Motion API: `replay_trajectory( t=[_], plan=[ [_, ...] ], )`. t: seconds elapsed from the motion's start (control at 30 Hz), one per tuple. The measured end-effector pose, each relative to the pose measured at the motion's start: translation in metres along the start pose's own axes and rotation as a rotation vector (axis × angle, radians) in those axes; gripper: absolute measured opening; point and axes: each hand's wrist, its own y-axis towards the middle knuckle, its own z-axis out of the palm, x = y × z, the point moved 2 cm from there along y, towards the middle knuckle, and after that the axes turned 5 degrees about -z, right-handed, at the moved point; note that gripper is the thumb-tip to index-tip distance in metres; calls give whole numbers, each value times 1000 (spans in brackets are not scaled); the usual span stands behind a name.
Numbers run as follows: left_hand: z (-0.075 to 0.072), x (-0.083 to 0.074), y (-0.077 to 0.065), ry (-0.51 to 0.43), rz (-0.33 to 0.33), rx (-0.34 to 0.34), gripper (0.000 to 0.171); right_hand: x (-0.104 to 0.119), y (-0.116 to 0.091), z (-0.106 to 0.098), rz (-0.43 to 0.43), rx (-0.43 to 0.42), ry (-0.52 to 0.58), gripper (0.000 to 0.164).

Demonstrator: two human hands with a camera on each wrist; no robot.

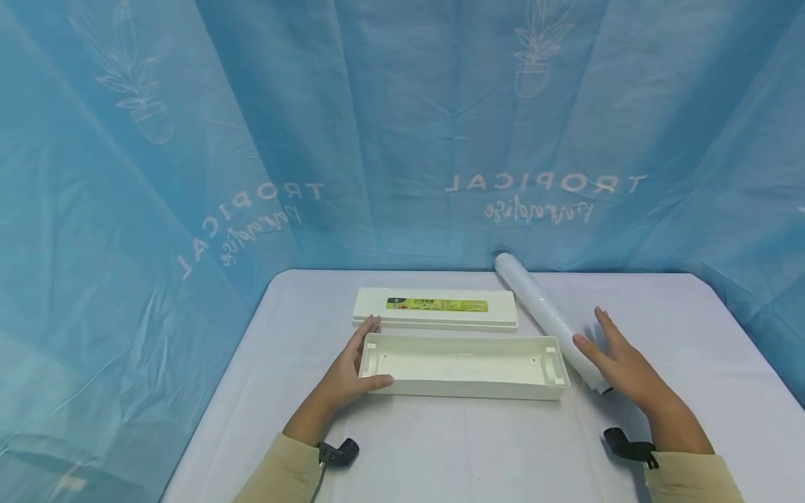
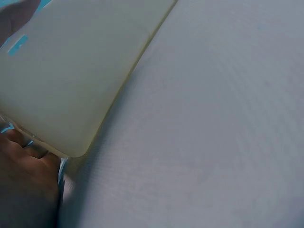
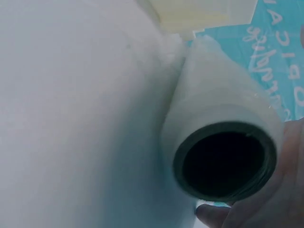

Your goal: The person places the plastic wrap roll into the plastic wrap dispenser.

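A long cream plastic box lies open side up on the white table. My left hand grips its left end, thumb along the front wall and fingers at the back corner. In the left wrist view, fingers curl at the edge of the box. Behind it lies the matching lid with a yellow-green label. A roll of plastic wrap slants from the back edge to the box's right side. My right hand hovers just right of the roll's near end, fingers spread; its hollow core faces the right wrist camera.
The white table has a back edge against blue printed cloth, which also hangs on the left and right. Dark wrist cameras are strapped on both wrists, below beige sleeves.
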Motion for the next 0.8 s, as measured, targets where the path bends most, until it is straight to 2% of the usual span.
replay_trajectory(
  t=[0.23,0.53,0.8],
  plan=[
    [1,-1,0,-19,-10,12,126,-6,-4,4,-1,-36,-75,108],
    [2,1,0,-52,-17,11,132,-10,-11,12,-42,-53,-115,111],
    [3,2,-1,-60,-7,9,131,-6,-14,18,-43,-46,-154,112]
  ],
)
